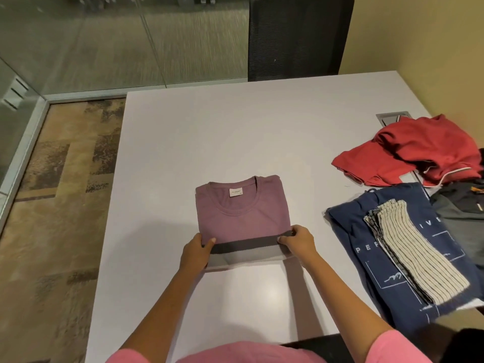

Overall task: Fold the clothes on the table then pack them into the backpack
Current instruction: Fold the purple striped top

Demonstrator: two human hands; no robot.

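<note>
A mauve shirt (242, 210) with a dark grey and light grey band at its near end lies folded narrow on the white table (235, 132), collar away from me. My left hand (196, 254) pinches the shirt's near left corner at the grey band. My right hand (297, 241) pinches the near right corner in the same way. A folded navy printed shirt (392, 258) lies to the right with a striped cream garment (416, 252) on top. A crumpled red garment (419, 150) sits behind them. A dark grey, bag-like item (463, 205) lies at the right edge, partly cut off.
A black mesh chair (296, 35) stands behind the table's far edge. A grey cable hatch (390, 117) is set in the table near the red garment. Patterned carpet (57, 192) lies to the left, bounded by glass walls.
</note>
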